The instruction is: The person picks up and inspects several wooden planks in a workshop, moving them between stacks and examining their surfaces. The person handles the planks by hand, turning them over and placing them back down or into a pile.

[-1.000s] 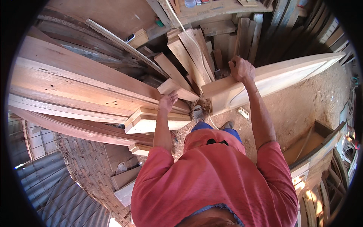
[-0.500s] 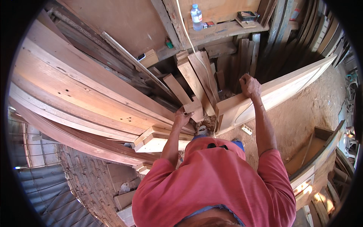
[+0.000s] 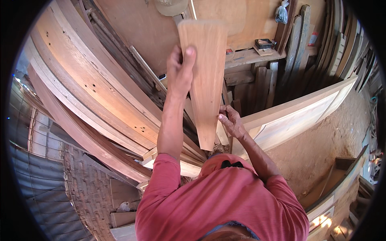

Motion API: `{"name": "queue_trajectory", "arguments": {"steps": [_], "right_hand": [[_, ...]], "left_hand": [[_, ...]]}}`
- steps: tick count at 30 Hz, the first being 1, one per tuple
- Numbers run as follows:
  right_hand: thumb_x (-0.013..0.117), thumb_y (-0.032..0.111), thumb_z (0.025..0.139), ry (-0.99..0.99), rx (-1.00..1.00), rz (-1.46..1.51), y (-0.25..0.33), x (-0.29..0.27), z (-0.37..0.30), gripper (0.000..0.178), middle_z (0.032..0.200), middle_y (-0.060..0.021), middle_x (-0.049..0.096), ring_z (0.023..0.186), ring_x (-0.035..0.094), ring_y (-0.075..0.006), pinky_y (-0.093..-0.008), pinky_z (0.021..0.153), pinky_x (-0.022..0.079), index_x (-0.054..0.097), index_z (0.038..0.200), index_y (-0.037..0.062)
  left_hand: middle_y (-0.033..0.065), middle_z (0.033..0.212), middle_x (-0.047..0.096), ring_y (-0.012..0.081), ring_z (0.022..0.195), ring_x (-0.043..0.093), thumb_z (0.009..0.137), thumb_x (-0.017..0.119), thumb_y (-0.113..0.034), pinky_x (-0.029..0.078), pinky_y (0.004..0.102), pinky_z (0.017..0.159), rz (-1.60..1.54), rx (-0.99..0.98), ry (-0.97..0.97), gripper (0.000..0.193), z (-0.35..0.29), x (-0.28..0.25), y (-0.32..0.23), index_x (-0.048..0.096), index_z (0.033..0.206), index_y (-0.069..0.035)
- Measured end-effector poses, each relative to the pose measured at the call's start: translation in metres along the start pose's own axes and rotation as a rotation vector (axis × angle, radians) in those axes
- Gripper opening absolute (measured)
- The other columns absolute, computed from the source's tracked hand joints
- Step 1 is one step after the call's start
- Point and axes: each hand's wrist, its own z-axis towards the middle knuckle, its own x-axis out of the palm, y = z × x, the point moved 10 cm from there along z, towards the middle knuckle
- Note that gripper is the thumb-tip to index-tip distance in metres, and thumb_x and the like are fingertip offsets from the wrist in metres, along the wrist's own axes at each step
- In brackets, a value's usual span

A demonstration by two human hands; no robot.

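Note:
A smooth wooden board (image 3: 207, 84) stands up in front of my body, its upper end looking wider than its lower end. My left hand (image 3: 181, 70) is closed on its left edge high up, with the thumb on the face turned to me and the other fingers behind. Lower down, my right hand (image 3: 232, 121) is at the board's right edge, thumb and fingers closed on it. Behind that hand, a long framed wooden panel (image 3: 297, 106) stands on its edge, reaching away to the right.
Long planks (image 3: 96, 86) are stacked on my left. Upright offcuts (image 3: 261, 86) lean under a shelf (image 3: 241, 59) that carries a small black tray (image 3: 264, 43). A bag (image 3: 282, 14) hangs on the wall. A wooden frame (image 3: 335, 184) stands at the lower right.
My left hand has come up from the short wood pieces and now holds the raised board. My right hand has left the panel's top edge and moved left to the board.

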Motion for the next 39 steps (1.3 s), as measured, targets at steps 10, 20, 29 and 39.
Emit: {"name": "queue_trajectory", "arguments": {"steps": [10,20,29,39], "right_hand": [[0.071,0.039,0.105,-0.271,0.126,0.397,0.020,-0.041,-0.009,0.039,0.109,-0.0021,0.072,0.100,0.063,-0.0103,-0.0311,0.090,0.052,0.070,0.119,0.0032],[0.063,0.045,0.108,-0.579,0.061,0.649,0.027,-0.154,-0.026,0.052,0.127,-0.0102,0.071,0.118,0.066,-0.0210,-0.0399,0.108,0.050,0.065,0.133,0.0002],[0.057,0.060,0.104,-0.217,0.056,1.034,0.056,-0.117,0.005,0.058,0.102,-0.0093,0.066,0.091,0.062,-0.0243,-0.0443,0.088,0.053,0.060,0.128,0.0066],[0.056,0.051,0.106,-0.081,-0.015,1.232,0.073,-0.095,0.036,0.055,0.118,-0.0175,0.070,0.101,0.070,-0.0329,-0.0495,0.094,0.056,0.061,0.128,0.0006]], "left_hand": [[0.0195,0.122,0.071,0.0225,0.113,0.068,0.095,0.079,-0.045,0.056,0.0368,0.096,0.249,-0.082,0.265,0.072,0.003,0.093,0.050,0.055,0.139,0.007],[0.0109,0.119,0.072,0.0180,0.116,0.067,0.098,0.076,-0.009,0.055,0.0373,0.102,-0.026,-0.883,0.368,0.032,-0.347,-0.020,0.236,0.066,0.127,0.000],[0.0077,0.132,0.070,0.0202,0.127,0.062,0.089,0.087,-0.029,0.046,0.0358,0.112,-0.234,-1.000,0.501,0.068,-0.376,-0.023,0.235,0.059,0.145,-0.001],[0.0061,0.115,0.074,0.0141,0.110,0.065,0.071,0.101,-0.040,0.053,0.0314,0.099,-0.144,-0.966,0.549,0.083,-0.349,-0.004,0.193,0.066,0.134,0.002]]}}
